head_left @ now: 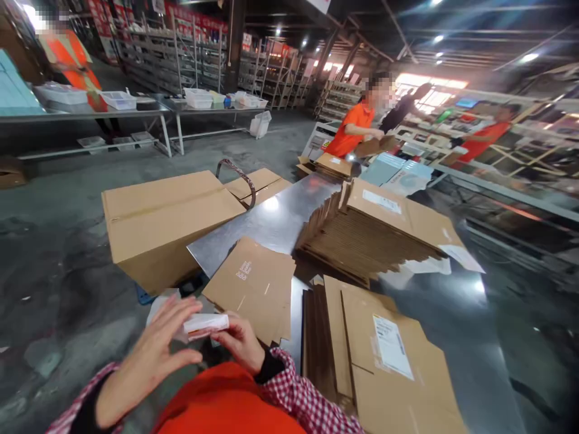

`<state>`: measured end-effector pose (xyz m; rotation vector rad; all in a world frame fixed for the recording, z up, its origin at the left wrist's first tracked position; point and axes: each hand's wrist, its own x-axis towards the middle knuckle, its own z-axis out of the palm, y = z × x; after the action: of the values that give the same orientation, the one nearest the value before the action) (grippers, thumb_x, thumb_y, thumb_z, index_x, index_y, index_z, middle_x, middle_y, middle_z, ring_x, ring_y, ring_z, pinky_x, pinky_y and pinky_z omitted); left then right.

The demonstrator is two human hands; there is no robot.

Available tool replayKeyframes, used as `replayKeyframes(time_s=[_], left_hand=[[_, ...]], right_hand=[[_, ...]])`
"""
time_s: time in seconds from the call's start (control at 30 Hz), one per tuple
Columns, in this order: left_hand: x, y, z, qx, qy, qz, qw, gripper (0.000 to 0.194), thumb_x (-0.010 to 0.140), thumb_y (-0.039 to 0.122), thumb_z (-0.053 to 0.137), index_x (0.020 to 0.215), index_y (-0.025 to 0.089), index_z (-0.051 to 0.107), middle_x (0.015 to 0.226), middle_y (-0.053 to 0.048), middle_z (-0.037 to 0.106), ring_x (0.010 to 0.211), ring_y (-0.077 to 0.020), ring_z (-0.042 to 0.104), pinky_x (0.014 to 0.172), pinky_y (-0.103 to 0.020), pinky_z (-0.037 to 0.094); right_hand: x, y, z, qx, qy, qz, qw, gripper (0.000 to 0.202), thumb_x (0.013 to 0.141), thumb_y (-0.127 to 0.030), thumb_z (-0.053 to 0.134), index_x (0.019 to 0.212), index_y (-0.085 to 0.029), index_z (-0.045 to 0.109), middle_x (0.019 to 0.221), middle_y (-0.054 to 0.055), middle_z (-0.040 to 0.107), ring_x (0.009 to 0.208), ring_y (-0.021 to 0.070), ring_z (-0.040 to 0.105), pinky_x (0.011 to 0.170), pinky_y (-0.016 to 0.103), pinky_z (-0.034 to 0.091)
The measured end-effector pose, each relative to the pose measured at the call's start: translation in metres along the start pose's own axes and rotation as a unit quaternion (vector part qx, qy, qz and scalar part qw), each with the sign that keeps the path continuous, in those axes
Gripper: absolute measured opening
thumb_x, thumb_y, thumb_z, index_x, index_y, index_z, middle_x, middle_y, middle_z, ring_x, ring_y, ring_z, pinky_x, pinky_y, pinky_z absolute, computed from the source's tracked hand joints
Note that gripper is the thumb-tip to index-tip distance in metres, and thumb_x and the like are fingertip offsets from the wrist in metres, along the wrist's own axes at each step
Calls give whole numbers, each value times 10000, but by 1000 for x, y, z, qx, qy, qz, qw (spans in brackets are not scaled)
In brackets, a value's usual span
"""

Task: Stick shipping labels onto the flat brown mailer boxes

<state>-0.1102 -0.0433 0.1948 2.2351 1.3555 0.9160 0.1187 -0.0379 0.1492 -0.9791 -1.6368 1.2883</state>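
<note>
Plainly, there is one small packet [207,322], held in front of the orange garment [226,404], beside the near left part of the metal table [284,208]. It looks flat, narrow and white, with an orange-red streak low on its side; any print is too small to read. Two bare hands attend it. The right hand [242,340] pinches its right end between thumb and fingers. The left hand [156,349] is held open, thumb standing apart, fingers near the packet's other end; whether they touch it cannot be told. Behind that hand lies one translucent sheet [156,307], largely covered and hard to identify.

On the table stand three piles of flattened cardboard: a low printed pile [257,295], a tall far stack [380,238] and a near stack [384,395] cut off by the bottom edge. The last two each bear a white label on top. Left of the table are two closed boxes, one large [172,211], one smaller [266,181] and partly hidden. Beyond, four co-workers appear, those at right blurred.
</note>
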Motion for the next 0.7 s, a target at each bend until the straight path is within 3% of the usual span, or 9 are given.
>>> replayKeyframes(time_s=[0.1, 0.2, 0.27, 0.37, 0.47, 0.6, 0.7], left_hand=[[-6, 17, 36, -99, -8, -121, 988, 302, 834, 492, 588, 975, 233, 647, 979, -36, 717, 984, -231, 674, 853, -308, 553], [-8, 19, 56, -157, 4, -181, 971, 245, 876, 459, 538, 881, 233, 631, 899, -19, 715, 990, -223, 672, 827, -288, 551], [-8, 14, 64, -197, -18, -191, 961, 226, 874, 453, 547, 948, 250, 613, 902, -6, 729, 963, -211, 686, 811, -278, 557], [-4, 6, 76, -250, -48, -204, 945, 284, 871, 460, 549, 1074, 261, 554, 929, -11, 744, 887, -202, 715, 742, -270, 583], [6, 4, 90, -270, -37, -217, 937, 391, 857, 509, 541, 1136, 235, 516, 943, -49, 750, 881, -231, 723, 712, -302, 600], [17, -3, 109, -209, -16, -204, 956, 537, 848, 581, 505, 1197, 174, 536, 832, -81, 759, 790, -267, 733, 643, -332, 600], [13, -24, 118, -145, -42, -135, 979, 529, 909, 564, 390, 1196, 172, 599, 917, -99, 760, 807, -255, 731, 642, -307, 590]], right_hand=[[-3, 1, 6, -21, 32, 20, 999, 286, 815, -474, 630, 812, -197, 699, 740, 12, 567, 705, 139, 536, 660, 263, 454], [-5, -5, 3, -24, 72, 40, 996, 338, 767, -476, 686, 976, -212, 665, 870, 28, 576, 776, 151, 561, 691, 272, 479], [-7, -10, -3, -56, 79, 24, 995, 301, 787, -446, 678, 992, -225, 674, 913, 43, 595, 843, 167, 578, 746, 291, 482], [-10, -12, -13, -119, 94, 0, 988, 178, 859, -380, 606, 848, -236, 709, 822, 42, 629, 813, 164, 599, 732, 289, 482], [-16, -2, -14, -163, 144, -18, 976, 174, 887, -345, 562, 925, -257, 708, 864, 55, 655, 806, 170, 623, 710, 295, 507], [-17, 21, -16, -187, 169, -39, 967, 210, 918, -328, 500, 963, -257, 692, 914, 64, 688, 848, 185, 640, 761, 320, 518], [-1, 36, -43, -147, 226, -2, 963, 275, 926, -395, 462, 903, -215, 668, 761, 44, 663, 677, 160, 606, 635, 286, 503]])
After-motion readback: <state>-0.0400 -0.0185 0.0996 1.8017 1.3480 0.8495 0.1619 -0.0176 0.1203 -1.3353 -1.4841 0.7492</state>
